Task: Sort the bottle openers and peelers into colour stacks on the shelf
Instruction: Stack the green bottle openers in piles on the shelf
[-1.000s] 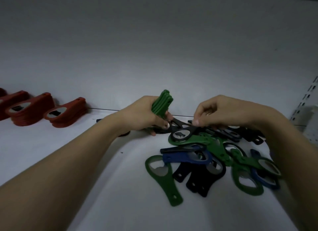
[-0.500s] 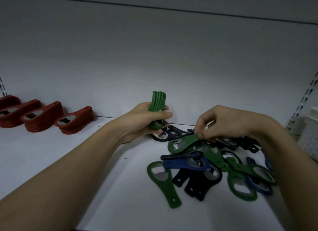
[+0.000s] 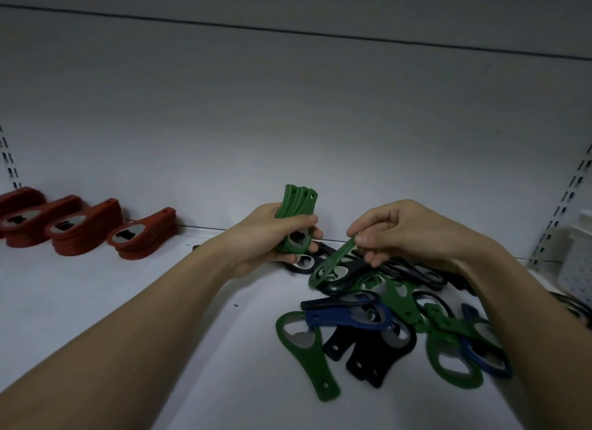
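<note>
My left hand [image 3: 272, 234] grips an upright bundle of green bottle openers [image 3: 298, 202], handles pointing up. My right hand [image 3: 403, 231] pinches the handle of a single green opener [image 3: 333, 263], lifted at a slant above the heap, its ring end hanging down to the left. Below both hands lies a mixed pile of green, blue and black openers [image 3: 384, 320] on the white shelf [image 3: 128, 317]. One green opener [image 3: 307, 352] lies flat at the pile's front left.
Several stacks of red openers [image 3: 83, 227] stand in a row at the left, against the shelf's back wall. A white perforated basket [image 3: 576, 263] sits at the far right, beside a slotted upright [image 3: 563, 202].
My right hand has lifted the single green opener off the pile and tilted it up toward the left hand. The left hand's bundle has barely moved.
</note>
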